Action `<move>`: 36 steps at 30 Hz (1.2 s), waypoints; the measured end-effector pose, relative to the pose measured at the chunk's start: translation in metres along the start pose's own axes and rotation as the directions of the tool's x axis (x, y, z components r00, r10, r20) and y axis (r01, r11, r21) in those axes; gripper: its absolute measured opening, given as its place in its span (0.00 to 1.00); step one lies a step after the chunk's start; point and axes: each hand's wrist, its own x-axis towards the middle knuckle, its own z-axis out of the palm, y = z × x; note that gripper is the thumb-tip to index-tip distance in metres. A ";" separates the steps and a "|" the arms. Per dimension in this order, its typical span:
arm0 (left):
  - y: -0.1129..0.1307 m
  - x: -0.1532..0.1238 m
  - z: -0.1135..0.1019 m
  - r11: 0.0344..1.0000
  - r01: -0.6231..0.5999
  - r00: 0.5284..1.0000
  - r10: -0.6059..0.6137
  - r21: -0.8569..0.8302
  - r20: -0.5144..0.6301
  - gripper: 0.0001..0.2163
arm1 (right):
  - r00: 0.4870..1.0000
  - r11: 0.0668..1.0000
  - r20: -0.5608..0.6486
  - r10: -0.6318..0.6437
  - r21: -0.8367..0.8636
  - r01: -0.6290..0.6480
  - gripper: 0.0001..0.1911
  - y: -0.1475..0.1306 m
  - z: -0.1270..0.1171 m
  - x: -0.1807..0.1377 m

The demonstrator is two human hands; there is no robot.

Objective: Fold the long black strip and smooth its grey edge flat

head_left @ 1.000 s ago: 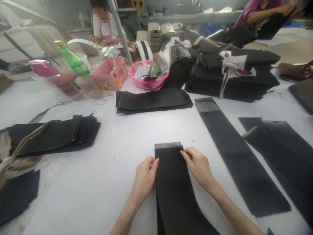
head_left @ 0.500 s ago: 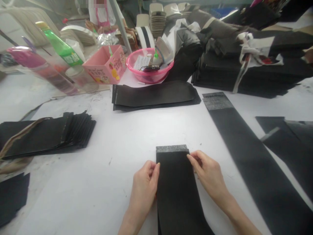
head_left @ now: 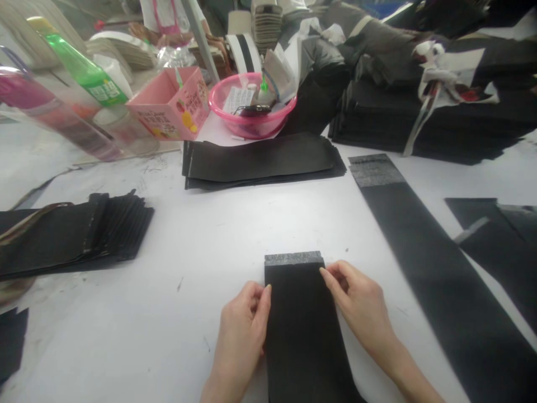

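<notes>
A long black strip (head_left: 304, 330) with a grey glued band at its far end lies flat on the white table (head_left: 218, 240), running toward me. My left hand (head_left: 243, 336) pinches its left edge, fingers curled and pressed together. On the right edge, just below the grey band, my right hand (head_left: 361, 308) pinches the strip too. Both hands hold the folded top layer in line with the layer beneath.
A stack of black strips (head_left: 260, 162) lies ahead; a fanned pile (head_left: 75, 235) sits at left. More long strips (head_left: 436, 268) stretch along the right. A pink bowl (head_left: 251, 106), pink box (head_left: 170, 106), green bottle (head_left: 81, 67) and tied black bundles (head_left: 428, 112) stand at the back. A person sits beyond.
The view has tilted downward, so the far objects sit higher in the picture. My hands have shifted slightly along the strip's edges; the strip stays in place.
</notes>
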 end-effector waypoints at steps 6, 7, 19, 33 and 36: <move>-0.003 0.003 0.000 0.999 0.024 1.000 -0.024 -0.032 0.019 0.21 | 1.000 1.000 -0.010 0.006 0.005 -0.006 0.15 -0.002 0.002 0.001; -0.003 0.003 0.000 0.999 0.028 0.999 -0.028 -0.032 0.022 0.21 | 1.000 1.000 -0.009 0.009 0.006 -0.009 0.15 -0.003 0.002 0.001; 0.012 -0.001 0.000 0.999 0.052 0.999 -0.052 -0.006 -0.002 0.21 | 0.997 0.996 -0.002 0.082 -0.018 -0.082 0.12 -0.006 0.001 0.003; 0.020 -0.002 0.001 0.996 0.079 0.997 -0.080 -0.041 -0.016 0.22 | 0.996 0.994 -0.018 0.093 -0.063 -0.094 0.13 -0.007 0.002 0.005; 0.018 -0.002 0.001 0.996 0.081 0.997 -0.081 -0.036 -0.014 0.22 | 0.995 0.993 -0.019 0.095 -0.068 -0.096 0.13 -0.008 0.003 0.005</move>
